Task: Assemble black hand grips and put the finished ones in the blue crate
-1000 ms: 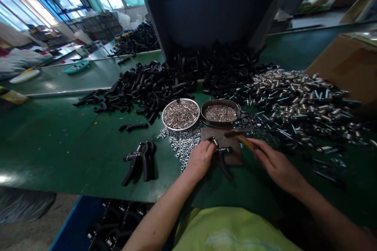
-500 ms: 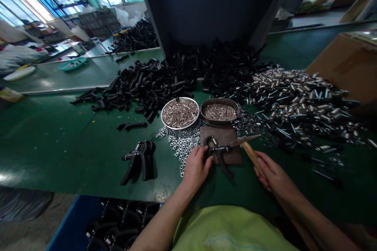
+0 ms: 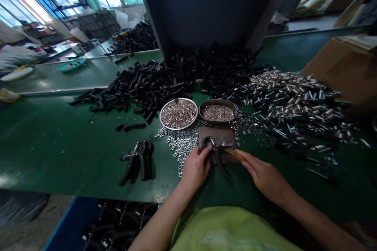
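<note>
My left hand (image 3: 196, 165) is closed on a black hand grip strengthener (image 3: 218, 157) with a metal spring, holding it over a flat dark plate (image 3: 203, 135). From the right, my right hand (image 3: 262, 172) grips the wooden handle of a hammer (image 3: 235, 154). The hammer's head lies at the strengthener's right side, blurred; whether it touches cannot be made out. Loose nuts (image 3: 184, 143) are scattered just beyond my left hand. To the left, assembled hand grips (image 3: 138, 160) stand together on the green table (image 3: 73, 145).
A round dish of metal pins (image 3: 179, 113) and an oval tin of small parts (image 3: 218, 113) sit behind the plate. Black handles (image 3: 147, 82) heap before a grey bin (image 3: 215, 15). Springs and bolts (image 3: 297, 102) pile right, near a cardboard box (image 3: 335, 70). A blue crate (image 3: 63, 225) holds grips below.
My right hand has moved left and brought the hammer's head down to the strengthener. My left hand keeps its hold in nearly the same place.
</note>
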### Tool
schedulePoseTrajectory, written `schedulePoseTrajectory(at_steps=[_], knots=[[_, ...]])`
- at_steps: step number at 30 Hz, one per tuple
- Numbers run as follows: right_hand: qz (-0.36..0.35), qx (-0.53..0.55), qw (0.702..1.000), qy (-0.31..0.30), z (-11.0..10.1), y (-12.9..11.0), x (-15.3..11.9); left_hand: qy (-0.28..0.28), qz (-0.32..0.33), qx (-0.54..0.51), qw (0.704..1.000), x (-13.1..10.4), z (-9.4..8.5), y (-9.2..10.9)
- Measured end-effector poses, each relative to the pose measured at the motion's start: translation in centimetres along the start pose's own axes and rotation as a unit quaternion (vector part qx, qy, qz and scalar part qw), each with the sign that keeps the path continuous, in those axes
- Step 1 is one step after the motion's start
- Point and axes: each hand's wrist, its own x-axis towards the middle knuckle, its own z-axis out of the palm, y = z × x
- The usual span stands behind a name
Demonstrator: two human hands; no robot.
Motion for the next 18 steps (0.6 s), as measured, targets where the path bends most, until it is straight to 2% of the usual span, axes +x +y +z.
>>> schedulePoseTrajectory(at_steps=[4,6,8,9,10,13,14,15,16,17,18], knots=[[0.031,-0.121,0.989,0.081,-0.1,3.4,-2.5,-0.034,0.028,0.025,0.999,0.5,-0.5,0.1],[0.065,-0.21,0.971,0.095,-0.3,5.1,-3.7,-0.036,0.017,-0.034,0.999,0.8,-1.0,0.0],[0.08,-0.272,0.954,0.096,-0.7,6.3,-4.3,-0.043,-0.039,-0.171,0.984,1.1,-1.6,-0.1],[0.074,-0.281,0.952,0.095,-0.9,6.6,-4.3,-0.055,-0.084,-0.268,0.958,1.2,-1.8,-0.1],[0.062,-0.277,0.954,0.097,-1.2,6.8,-4.0,-0.068,-0.139,-0.371,0.916,1.3,-1.9,0.0],[0.011,-0.204,0.972,0.113,-2.1,6.2,-1.3,-0.098,-0.305,-0.605,0.73,1.0,-1.5,0.8],[-0.005,-0.176,0.977,0.118,-2.3,5.8,0.2,-0.102,-0.346,-0.643,0.676,0.8,-1.2,1.2],[-0.021,-0.151,0.981,0.122,-2.5,5.3,2.0,-0.101,-0.378,-0.666,0.635,0.6,-0.9,1.7],[-0.036,-0.133,0.983,0.121,-2.6,4.8,3.9,-0.098,-0.399,-0.679,0.608,0.3,-0.6,2.1],[-0.05,-0.122,0.984,0.118,-2.7,4.3,6.0,-0.093,-0.408,-0.686,0.596,0.0,-0.3,2.6],[-0.063,-0.116,0.985,0.11,-2.7,3.8,8.2,-0.083,-0.408,-0.686,0.597,-0.3,-0.1,3.0]])
